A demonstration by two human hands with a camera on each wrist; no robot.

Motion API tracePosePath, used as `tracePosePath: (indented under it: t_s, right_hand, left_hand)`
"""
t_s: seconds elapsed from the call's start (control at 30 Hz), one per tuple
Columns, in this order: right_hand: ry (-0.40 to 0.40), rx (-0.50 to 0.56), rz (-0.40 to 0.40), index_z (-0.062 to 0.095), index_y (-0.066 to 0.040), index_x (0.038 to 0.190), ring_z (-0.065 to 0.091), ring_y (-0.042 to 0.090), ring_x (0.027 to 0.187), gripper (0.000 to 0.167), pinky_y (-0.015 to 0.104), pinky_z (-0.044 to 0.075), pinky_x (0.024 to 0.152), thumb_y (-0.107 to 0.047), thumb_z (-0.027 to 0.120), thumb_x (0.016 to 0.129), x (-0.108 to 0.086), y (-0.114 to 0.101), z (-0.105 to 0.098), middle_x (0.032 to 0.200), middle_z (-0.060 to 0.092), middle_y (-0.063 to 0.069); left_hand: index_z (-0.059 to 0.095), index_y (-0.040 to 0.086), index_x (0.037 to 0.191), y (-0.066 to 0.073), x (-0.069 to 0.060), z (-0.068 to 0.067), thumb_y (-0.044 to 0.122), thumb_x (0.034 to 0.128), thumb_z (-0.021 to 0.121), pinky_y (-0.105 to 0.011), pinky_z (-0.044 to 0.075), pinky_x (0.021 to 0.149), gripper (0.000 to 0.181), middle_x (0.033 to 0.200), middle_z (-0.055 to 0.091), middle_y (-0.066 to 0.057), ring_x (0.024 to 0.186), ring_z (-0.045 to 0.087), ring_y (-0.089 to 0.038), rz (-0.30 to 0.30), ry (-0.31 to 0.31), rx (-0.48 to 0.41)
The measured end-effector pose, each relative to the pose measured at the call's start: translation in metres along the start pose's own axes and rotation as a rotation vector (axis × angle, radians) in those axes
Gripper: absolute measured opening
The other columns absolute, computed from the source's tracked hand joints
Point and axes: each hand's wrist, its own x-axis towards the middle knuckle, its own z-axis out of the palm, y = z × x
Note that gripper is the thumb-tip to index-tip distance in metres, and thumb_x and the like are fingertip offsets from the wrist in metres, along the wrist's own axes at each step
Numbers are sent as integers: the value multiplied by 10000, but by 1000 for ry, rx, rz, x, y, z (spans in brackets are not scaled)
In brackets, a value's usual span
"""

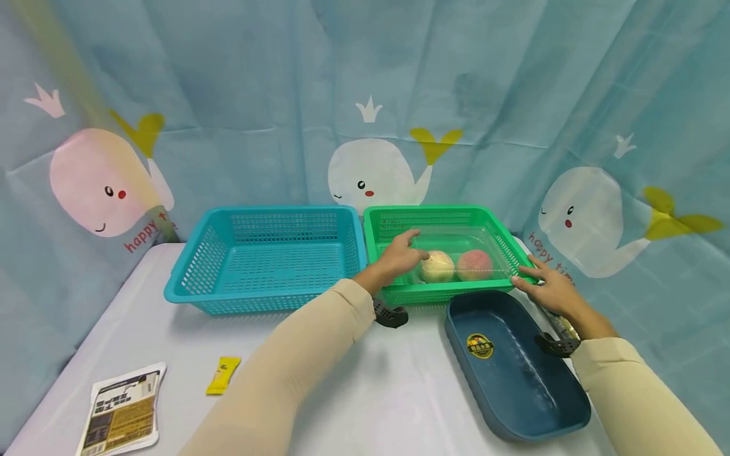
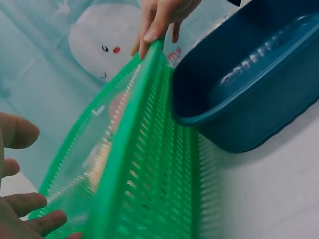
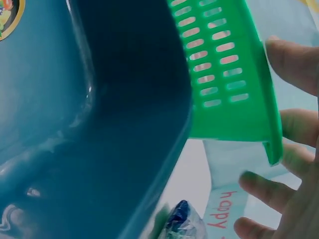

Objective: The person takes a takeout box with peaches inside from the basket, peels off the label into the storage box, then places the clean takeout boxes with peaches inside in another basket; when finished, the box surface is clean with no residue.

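Observation:
In the head view a green basket (image 1: 410,295) stands at the back right. Inside it lies a clear plastic box (image 1: 450,238) with a pale yellow peach (image 1: 436,266) and a pink peach (image 1: 474,265). My left hand (image 1: 397,258) hovers over the basket's left part, beside the clear box. Its fingers are spread and grip nothing in the left wrist view. My right hand (image 1: 550,290) holds the basket's front right corner, thumb on the front rim and fingers round the side. A dark blue basin (image 1: 513,361) sits in front of that corner, below the right hand.
A larger blue basket (image 1: 274,297) stands left of the green one. On the white table (image 1: 365,405) lie a yellow packet (image 1: 223,375) and a white and brown pouch (image 1: 122,408). A shiny wrapped item (image 3: 183,221) is beyond the basin. A whale-print curtain (image 1: 256,76) hangs behind.

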Motion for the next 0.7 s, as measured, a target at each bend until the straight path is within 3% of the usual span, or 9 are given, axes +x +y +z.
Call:
tracePosePath:
  t_s: [0.27,0.5,0.63,0.7]
  right_hand:
    - [85,36,-67,442,102,1375,133,560,1341,626,762,180,937,-388,509,990,-5,-12,-20,1534,156,285]
    - [129,-12,-142,445,75,1387,174,565,1326,587,772,197,907,-349,522,989,-7,-40,-45,1527,190,275]
    - [145,-33,-195,450,66,1389,210,576,1305,571,767,223,885,-328,534,984,-8,-58,-59,1535,188,255]
    - [162,-51,-219,457,57,1388,222,573,1304,567,765,228,883,-330,538,983,-9,-69,-64,1540,187,243]
  left_hand:
    - [344,229,1507,24,-17,-26,183,939,610,-476,420,972,629,1513,337,-109,1338,368,-303,94,41,109]
    - [289,257,1526,42,-36,-64,218,952,598,-469,448,923,653,1535,291,-66,1294,411,-294,119,19,193]
    - [269,287,1531,52,-51,-87,262,957,587,-476,438,939,656,1563,240,-7,1340,365,-300,129,42,267]
    - [264,303,1530,55,-60,-99,287,954,581,-489,460,882,657,1566,229,6,1354,342,-294,134,59,314]
